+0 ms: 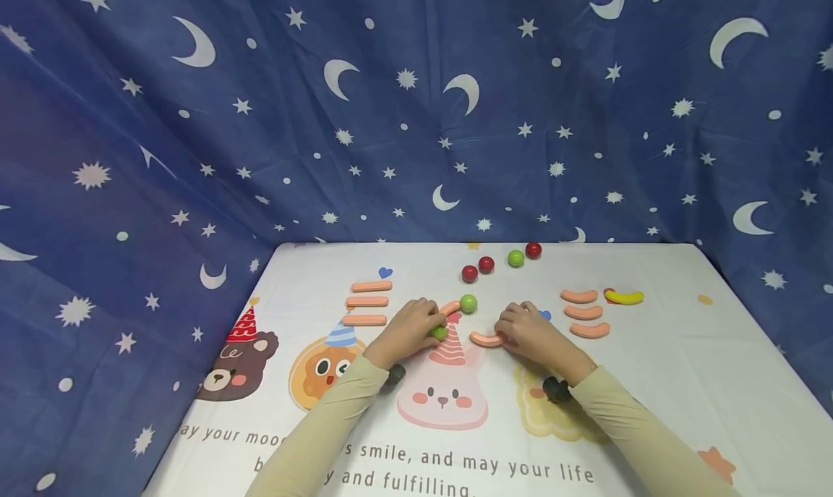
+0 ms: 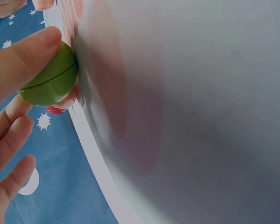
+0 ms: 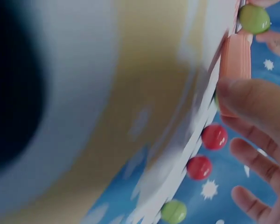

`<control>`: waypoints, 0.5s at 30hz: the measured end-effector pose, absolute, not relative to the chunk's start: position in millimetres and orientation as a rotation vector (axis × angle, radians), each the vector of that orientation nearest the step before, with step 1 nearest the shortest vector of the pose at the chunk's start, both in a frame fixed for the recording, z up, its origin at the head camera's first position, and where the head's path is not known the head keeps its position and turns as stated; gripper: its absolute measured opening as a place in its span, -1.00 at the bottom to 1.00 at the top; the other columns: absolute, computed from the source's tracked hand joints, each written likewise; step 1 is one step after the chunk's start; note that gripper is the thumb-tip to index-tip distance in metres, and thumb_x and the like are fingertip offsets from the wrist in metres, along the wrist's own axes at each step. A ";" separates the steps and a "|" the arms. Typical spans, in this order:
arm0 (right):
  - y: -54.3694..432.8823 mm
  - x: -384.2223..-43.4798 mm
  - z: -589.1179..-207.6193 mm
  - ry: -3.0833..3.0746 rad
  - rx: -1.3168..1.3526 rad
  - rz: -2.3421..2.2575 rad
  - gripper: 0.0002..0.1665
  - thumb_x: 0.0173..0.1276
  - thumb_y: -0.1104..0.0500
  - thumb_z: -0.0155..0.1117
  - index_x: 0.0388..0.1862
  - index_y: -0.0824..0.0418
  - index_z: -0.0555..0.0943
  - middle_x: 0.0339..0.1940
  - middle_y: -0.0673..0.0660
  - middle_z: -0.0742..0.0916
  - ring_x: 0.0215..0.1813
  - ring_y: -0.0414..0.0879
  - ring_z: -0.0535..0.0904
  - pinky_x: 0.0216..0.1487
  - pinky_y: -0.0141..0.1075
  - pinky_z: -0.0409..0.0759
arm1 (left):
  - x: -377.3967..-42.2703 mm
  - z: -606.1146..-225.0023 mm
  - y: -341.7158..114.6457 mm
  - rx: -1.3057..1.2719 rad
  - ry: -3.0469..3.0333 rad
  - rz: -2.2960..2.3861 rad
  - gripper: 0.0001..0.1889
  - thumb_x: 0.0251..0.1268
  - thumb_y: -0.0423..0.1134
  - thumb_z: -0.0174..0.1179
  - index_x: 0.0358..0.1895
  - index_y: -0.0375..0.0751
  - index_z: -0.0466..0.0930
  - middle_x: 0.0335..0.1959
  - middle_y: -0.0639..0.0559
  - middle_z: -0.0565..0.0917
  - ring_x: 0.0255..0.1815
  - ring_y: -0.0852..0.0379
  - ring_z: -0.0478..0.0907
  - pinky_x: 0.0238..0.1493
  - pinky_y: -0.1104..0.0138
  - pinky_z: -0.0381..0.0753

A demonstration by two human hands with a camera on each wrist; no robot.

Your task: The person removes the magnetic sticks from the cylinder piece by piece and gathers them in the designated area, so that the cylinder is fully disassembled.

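Note:
My left hand (image 1: 410, 329) pinches a green toy ball (image 1: 439, 333) between thumb and fingers, low over the tablecloth's pink rabbit print. In the left wrist view a dark seam line runs round this ball. To the right, my right hand (image 1: 539, 338) grips one end of a pinkish-orange toy sausage (image 1: 484, 339), thumb on one side and fingers on the other. The sausage's free end points toward my left hand. Just beyond my left hand lie another curved sausage (image 1: 450, 307) and a second green ball (image 1: 468, 303), side by side.
Three straight sausages (image 1: 367, 302) are lined up at the left, three curved ones (image 1: 583, 312) at the right beside a yellow banana-shaped piece (image 1: 625, 297). Red balls (image 1: 486, 265) and a green ball (image 1: 516, 258) lie toward the back edge. A blue starry curtain (image 1: 403, 171) surrounds the table.

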State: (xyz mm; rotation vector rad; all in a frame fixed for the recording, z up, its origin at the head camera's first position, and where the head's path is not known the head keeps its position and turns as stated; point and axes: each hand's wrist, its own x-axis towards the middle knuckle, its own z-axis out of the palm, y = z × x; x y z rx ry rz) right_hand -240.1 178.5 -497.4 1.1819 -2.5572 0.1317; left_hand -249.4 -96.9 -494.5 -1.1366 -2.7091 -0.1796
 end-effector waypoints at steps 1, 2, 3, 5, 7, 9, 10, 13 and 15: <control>181.8 -240.8 -496.6 -2.544 1.184 0.122 -0.74 -0.12 0.19 0.55 -0.43 0.07 0.63 -0.41 -0.04 0.68 -0.19 -0.09 0.52 -0.11 -0.14 0.45 | -249.6 -494.5 -96.7 -1.138 -2.709 -0.185 -0.73 0.03 -0.02 0.36 -0.19 0.09 0.59 -0.31 0.16 0.49 -0.30 0.22 0.32 -0.20 0.39 0.37; 185.1 -241.5 -496.0 -2.529 1.186 0.120 -0.74 -0.12 0.18 0.55 -0.44 0.07 0.63 -0.41 -0.04 0.68 -0.19 -0.10 0.53 -0.12 -0.15 0.46 | -249.9 -494.6 -96.5 -1.139 -2.708 -0.185 -0.74 0.04 -0.03 0.36 -0.20 0.09 0.58 -0.30 0.16 0.50 -0.30 0.22 0.33 -0.20 0.39 0.37; 188.5 -242.2 -495.8 -2.507 1.191 0.111 -0.74 -0.12 0.16 0.56 -0.45 0.06 0.62 -0.41 -0.05 0.68 -0.20 -0.11 0.53 -0.13 -0.16 0.46 | -250.0 -494.8 -96.4 -1.140 -2.706 -0.184 -0.75 0.04 -0.04 0.36 -0.20 0.09 0.58 -0.29 0.16 0.51 -0.29 0.22 0.34 -0.19 0.39 0.38; 195.7 -243.8 -495.9 -2.449 1.201 0.099 -0.72 -0.14 0.15 0.57 -0.46 0.05 0.62 -0.41 -0.05 0.69 -0.21 -0.11 0.54 -0.16 -0.17 0.48 | -249.9 -494.6 -96.5 -1.142 -2.705 -0.190 -0.77 0.04 -0.06 0.36 -0.22 0.08 0.58 -0.28 0.15 0.52 -0.28 0.21 0.35 -0.18 0.38 0.39; 203.9 -245.3 -496.3 -2.385 1.207 0.099 -0.73 -0.14 0.17 0.57 -0.47 0.05 0.62 -0.42 -0.04 0.68 -0.23 -0.12 0.54 -0.18 -0.18 0.49 | -249.8 -494.3 -96.7 -1.140 -2.707 -0.191 -0.77 0.04 -0.07 0.36 -0.22 0.09 0.58 -0.27 0.15 0.53 -0.27 0.21 0.36 -0.17 0.37 0.40; 213.5 -246.5 -496.2 -2.348 1.207 0.122 -0.72 -0.15 0.21 0.56 -0.47 0.05 0.62 -0.42 -0.03 0.67 -0.23 -0.10 0.54 -0.18 -0.18 0.51 | -249.7 -494.2 -97.1 -1.139 -2.709 -0.186 -0.77 0.05 -0.06 0.36 -0.21 0.09 0.58 -0.26 0.14 0.54 -0.26 0.21 0.37 -0.16 0.37 0.41; 218.5 -247.0 -495.9 -2.340 1.204 0.138 -0.71 -0.16 0.23 0.56 -0.46 0.06 0.62 -0.42 -0.03 0.66 -0.22 -0.09 0.54 -0.17 -0.17 0.51 | -249.7 -494.1 -97.2 -1.139 -2.712 -0.186 -0.76 0.05 -0.05 0.35 -0.21 0.09 0.58 -0.25 0.14 0.54 -0.26 0.21 0.37 -0.16 0.37 0.41; 234.7 -248.1 -492.8 -2.357 1.185 0.185 -0.69 -0.18 0.30 0.55 -0.43 0.09 0.63 -0.39 0.00 0.66 -0.18 -0.05 0.54 -0.10 -0.12 0.50 | -250.0 -493.9 -97.6 -1.139 -2.715 -0.180 -0.76 0.06 -0.03 0.34 -0.20 0.09 0.57 -0.23 0.14 0.54 -0.24 0.21 0.38 -0.15 0.37 0.42; 246.5 -248.6 -489.9 -2.386 1.161 0.204 -0.67 -0.19 0.33 0.55 -0.41 0.12 0.64 -0.38 0.02 0.66 -0.15 -0.02 0.53 -0.06 -0.09 0.49 | -250.2 -493.6 -97.9 -1.140 -2.716 -0.173 -0.76 0.07 -0.03 0.34 -0.20 0.09 0.57 -0.23 0.14 0.55 -0.24 0.21 0.39 -0.15 0.37 0.42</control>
